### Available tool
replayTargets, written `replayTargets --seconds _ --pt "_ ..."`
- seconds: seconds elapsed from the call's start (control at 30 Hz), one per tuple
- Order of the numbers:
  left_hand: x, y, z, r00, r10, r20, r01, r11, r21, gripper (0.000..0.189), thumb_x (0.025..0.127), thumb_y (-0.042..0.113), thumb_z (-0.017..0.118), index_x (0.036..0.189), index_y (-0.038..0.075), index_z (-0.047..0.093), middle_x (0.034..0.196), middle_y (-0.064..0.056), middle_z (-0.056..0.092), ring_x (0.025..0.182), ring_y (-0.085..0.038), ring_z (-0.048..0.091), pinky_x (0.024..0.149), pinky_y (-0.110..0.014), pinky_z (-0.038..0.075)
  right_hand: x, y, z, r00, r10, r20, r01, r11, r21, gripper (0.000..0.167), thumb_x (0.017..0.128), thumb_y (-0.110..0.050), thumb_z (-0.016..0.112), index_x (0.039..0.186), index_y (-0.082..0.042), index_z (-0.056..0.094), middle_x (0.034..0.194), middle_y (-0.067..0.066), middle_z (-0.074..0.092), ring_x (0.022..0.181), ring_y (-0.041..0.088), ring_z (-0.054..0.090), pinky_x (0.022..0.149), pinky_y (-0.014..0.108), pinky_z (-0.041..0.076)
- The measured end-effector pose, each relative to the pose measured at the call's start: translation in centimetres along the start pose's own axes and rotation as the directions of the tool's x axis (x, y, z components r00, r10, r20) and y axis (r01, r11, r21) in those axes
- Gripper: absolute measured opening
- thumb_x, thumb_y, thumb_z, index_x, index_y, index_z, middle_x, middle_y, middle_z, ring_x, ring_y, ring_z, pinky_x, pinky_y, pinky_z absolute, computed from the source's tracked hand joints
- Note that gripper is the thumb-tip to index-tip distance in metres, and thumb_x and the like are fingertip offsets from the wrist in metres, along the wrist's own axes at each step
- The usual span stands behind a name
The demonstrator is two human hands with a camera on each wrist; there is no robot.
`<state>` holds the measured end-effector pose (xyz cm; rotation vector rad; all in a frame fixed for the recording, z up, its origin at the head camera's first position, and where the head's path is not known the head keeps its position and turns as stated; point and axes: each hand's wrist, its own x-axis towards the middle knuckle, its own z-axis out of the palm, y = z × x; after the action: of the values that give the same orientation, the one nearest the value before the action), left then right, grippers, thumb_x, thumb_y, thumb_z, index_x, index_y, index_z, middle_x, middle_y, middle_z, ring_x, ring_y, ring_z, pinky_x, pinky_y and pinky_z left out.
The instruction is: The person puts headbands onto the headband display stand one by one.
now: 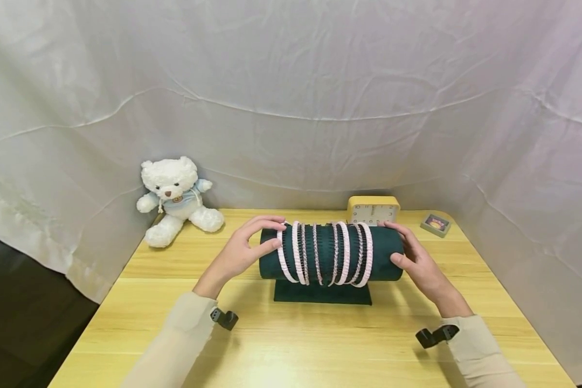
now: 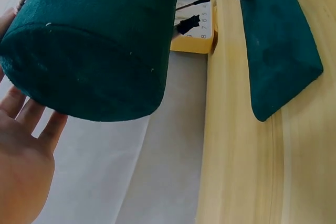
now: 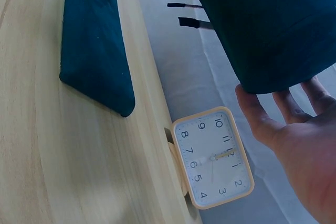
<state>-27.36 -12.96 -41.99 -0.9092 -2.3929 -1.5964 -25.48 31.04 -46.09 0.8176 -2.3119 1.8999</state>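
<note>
A dark green velvet headband stand [image 1: 387,250] lies crosswise before me, its thick roll raised over a flat base [image 1: 320,293]. Several pink padded headbands [image 1: 343,253] and thin twisted headbands [image 1: 316,253], with small dark teeth, circle the roll. My left hand [image 1: 244,248] holds the roll's left end, thumb in front and fingers over the top, fingertips right at the leftmost pink headband [image 1: 282,258]. At the other end my right hand [image 1: 422,267] grips the roll, thumb on the near side and fingers behind. Black headband ends [image 3: 195,23] hang behind the roll in the right wrist view.
A yellow clock [image 1: 373,209] stands behind the stand, partly hidden by it. To its right lies a small grey square item [image 1: 435,224]. A white teddy bear [image 1: 177,199] sits at the back left of the wooden table [image 1: 165,285]. Pale curtains [image 1: 291,108] hang around the table.
</note>
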Motion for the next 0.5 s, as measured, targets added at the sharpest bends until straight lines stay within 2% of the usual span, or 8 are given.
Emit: replayTargets --seconds 0.27,0.5 --pt "0.59 0.16 0.51 1.0 0.016 0.016 -0.016 1.0 0.003 0.03 0.103 0.023 0.078 0.132 0.028 0.076 0.152 0.007 0.063 0.149 -0.017 0.052 0.131 -0.055 0.033 0.03 0.03 0.01 1.0 -0.001 0.005 0.001 1.0 0.019 0.066 0.112 -0.003 0.051 0.172 -0.014 0.028 0.173 -0.006 0.039 0.147 0.004 0.048 0.11 0.017 0.051" --pt "0.67 0.34 0.64 1.0 0.019 0.023 -0.019 1.0 0.012 0.031 0.103 0.024 0.078 0.133 0.03 0.075 0.152 0.009 0.063 0.149 -0.017 0.052 0.131 -0.055 0.033 0.03 -0.1 0.01 1.0 0.002 0.0 -0.002 1.0 0.022 0.065 0.112 -0.003 0.051 0.172 -0.014 0.029 0.172 -0.009 0.04 0.147 0.004 0.048 0.11 0.017 0.051"
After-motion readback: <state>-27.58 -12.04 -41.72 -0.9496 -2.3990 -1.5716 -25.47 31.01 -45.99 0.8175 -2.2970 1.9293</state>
